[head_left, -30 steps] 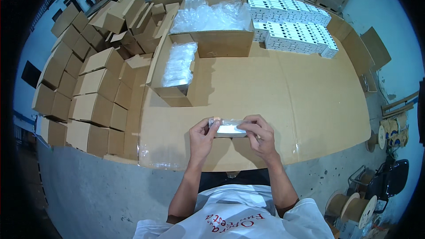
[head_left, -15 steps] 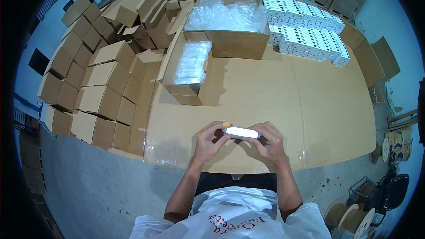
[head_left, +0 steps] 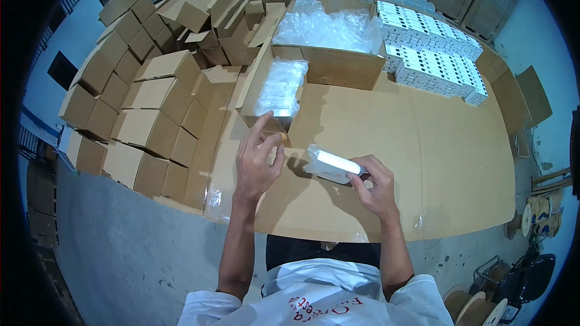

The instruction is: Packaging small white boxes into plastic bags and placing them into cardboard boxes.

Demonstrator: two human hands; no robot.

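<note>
The landmark is the narrow open carton (head_left: 270,122), which stands on the cardboard-covered table (head_left: 435,169) and is filled with small packs in clear film.

The person's left hand (head_left: 257,166) hovers just in front of that carton's near end. Its fingers are spread and it holds nothing. A small orange spot shows by its fingertips, too small to identify.

The right hand (head_left: 374,184) is to the right of the carton and nearer the person. Its fingers are closed on one end of a small white box in a clear plastic bag (head_left: 332,165). The box is held level just above the table, with its free end pointing toward the left hand.

Behind the carton stands a larger box of loose clear bags (head_left: 344,69). Rows of white boxes (head_left: 432,54) lie to the right of that, and stacked brown cartons (head_left: 151,102) fill the carton's left side.

Judging by the poses, this looks like the step where one bagged box has been wrapped and is in one-handed grip, while the free hand is over at the carton. A next move with the box would need a level carry, so that the slippery bag stays on, and a clear gap among the packs already inside.
</note>
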